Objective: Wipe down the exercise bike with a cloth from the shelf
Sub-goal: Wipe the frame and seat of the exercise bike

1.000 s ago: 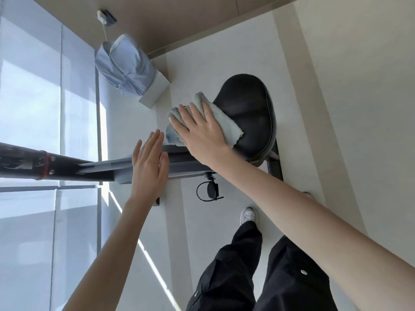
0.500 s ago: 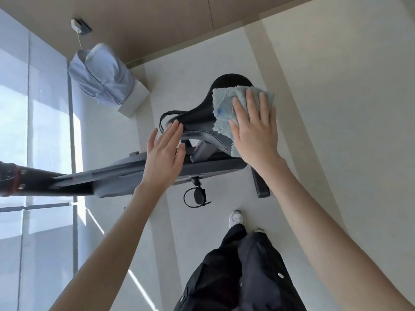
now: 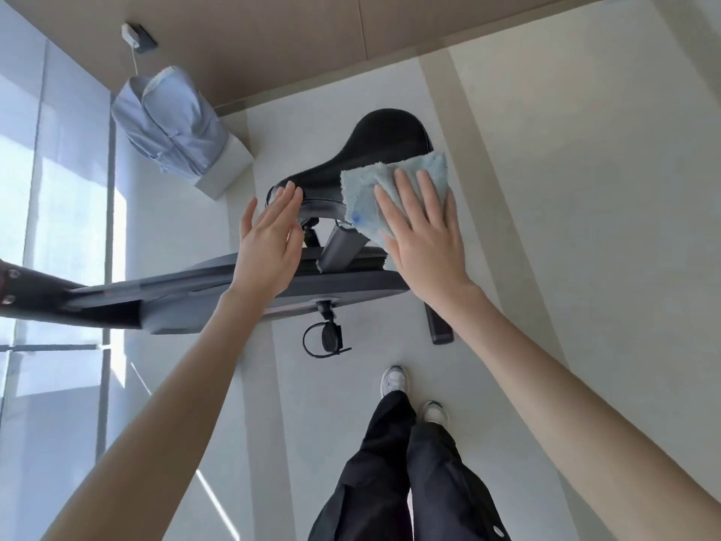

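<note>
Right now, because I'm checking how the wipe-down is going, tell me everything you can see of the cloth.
The cloth is pale blue and fluffy, like microfibre, with ragged-looking edges and a small darker blue mark near its lower left edge. It is draped, rumpled, over the side of the black saddle at its wide end. The right hand lies flat on it, fingers straight, pressing it against the saddle.
</note>
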A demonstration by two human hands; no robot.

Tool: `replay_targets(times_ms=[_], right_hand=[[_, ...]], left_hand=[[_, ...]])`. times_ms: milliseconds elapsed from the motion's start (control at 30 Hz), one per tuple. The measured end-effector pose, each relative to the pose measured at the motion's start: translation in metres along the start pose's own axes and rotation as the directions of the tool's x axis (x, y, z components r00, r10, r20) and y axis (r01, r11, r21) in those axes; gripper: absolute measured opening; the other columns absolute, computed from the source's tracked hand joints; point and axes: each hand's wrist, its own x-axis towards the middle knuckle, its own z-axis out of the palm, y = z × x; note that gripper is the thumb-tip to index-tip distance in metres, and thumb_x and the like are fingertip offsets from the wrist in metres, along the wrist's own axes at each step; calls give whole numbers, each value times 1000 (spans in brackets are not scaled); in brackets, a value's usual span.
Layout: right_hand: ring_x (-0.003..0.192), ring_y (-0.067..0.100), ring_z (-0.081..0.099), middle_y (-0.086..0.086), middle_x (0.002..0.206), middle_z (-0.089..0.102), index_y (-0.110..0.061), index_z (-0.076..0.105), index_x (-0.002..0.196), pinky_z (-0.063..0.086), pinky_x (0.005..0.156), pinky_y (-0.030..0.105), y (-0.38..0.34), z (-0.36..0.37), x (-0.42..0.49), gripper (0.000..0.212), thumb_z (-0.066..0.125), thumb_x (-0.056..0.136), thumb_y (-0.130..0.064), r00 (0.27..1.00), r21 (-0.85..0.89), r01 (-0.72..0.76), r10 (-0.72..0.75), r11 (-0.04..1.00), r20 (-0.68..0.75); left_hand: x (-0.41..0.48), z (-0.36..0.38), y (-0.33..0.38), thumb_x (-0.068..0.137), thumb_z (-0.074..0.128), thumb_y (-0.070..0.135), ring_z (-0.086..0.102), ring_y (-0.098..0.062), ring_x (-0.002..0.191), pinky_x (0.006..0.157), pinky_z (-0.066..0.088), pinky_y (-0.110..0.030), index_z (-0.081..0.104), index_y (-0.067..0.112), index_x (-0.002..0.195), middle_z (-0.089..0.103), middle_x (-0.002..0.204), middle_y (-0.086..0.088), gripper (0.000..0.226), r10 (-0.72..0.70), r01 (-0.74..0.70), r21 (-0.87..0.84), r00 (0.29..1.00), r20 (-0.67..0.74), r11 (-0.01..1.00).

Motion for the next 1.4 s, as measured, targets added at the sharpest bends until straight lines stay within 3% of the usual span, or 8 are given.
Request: replay_targets(times_ms=[300, 433, 567, 700, 900, 1033, 1200, 1400], right_hand=[[137, 34, 32, 9, 147, 39, -23, 46, 137, 28, 107, 57, -27, 2, 42, 44, 31, 98, -36, 936, 49, -350, 351, 935, -13], [129, 33, 45, 9, 137, 52, -19, 59, 126, 38, 101, 53, -40, 10, 42, 37, 41, 97, -32, 832, 146, -504, 524, 851, -181], [133, 41, 36, 17, 142, 44, -13, 53, 133, 35, 105, 55, -59, 27, 26, 43, 48, 94, -31, 718, 302, -580, 649, 757, -251], [136, 44, 27, 23, 145, 36, -9, 48, 136, 20, 114, 48, -66, 39, 15, 46, 50, 95, -29, 676, 463, -520, 677, 718, -290], [131, 43, 34, 27, 139, 40, -5, 57, 127, 28, 111, 47, -35, 40, 17, 42, 61, 88, -21, 720, 674, -279, 614, 684, -325], [130, 35, 39, 23, 137, 43, -5, 57, 126, 33, 107, 43, -10, 32, 26, 39, 60, 89, -18, 741, 807, -213, 629, 551, -234], [137, 40, 26, 28, 146, 26, -1, 39, 140, 29, 110, 52, -41, 33, 5, 47, 48, 95, -13, 721, 795, -293, 669, 530, -180], [139, 40, 22, 29, 147, 25, -2, 37, 141, 25, 112, 52, -22, 31, -6, 48, 49, 96, -13, 826, 836, -201, 547, 511, -135]], left_hand=[[0, 8, 0, 97, 27, 20, 23, -15, 144, 119, 3, -37, 34, 9, 147, 30, 154, -8, 52, -16, 17, 53, 1000, -15, 998], [2, 2, 1, 99, 33, 24, 32, -23, 140, 119, 7, -41, 39, 4, 143, 38, 149, -11, 49, 39, -38, 158, 999, -4, 987], [10, -1, -3, 98, 33, 27, 42, -25, 132, 118, 13, -46, 45, 2, 138, 48, 142, -12, 49, 134, -126, 229, 991, -21, 965], [26, 7, -3, 99, 29, 29, 38, -22, 136, 119, 10, -45, 41, 2, 141, 43, 146, -11, 51, 268, -267, 236, 963, 31, 934], [45, 8, 1, 99, 36, 20, 45, -20, 132, 119, 12, -45, 46, 3, 138, 47, 144, -11, 44, 396, -398, 257, 916, 62, 881], [45, 5, 6, 99, 34, 21, 48, -22, 129, 117, 16, -48, 49, 0, 135, 50, 140, -15, 45, 393, -401, 273, 916, 86, 874], [49, -4, 17, 96, 33, 19, 57, -28, 119, 115, 20, -52, 57, -4, 125, 58, 130, -18, 44, 404, -423, 326, 906, 127, 845], [43, 0, 37, 95, 29, 26, 50, -21, 127, 116, 22, -45, 53, -2, 131, 54, 135, -15, 52, 310, -334, 212, 941, 139, 918]])
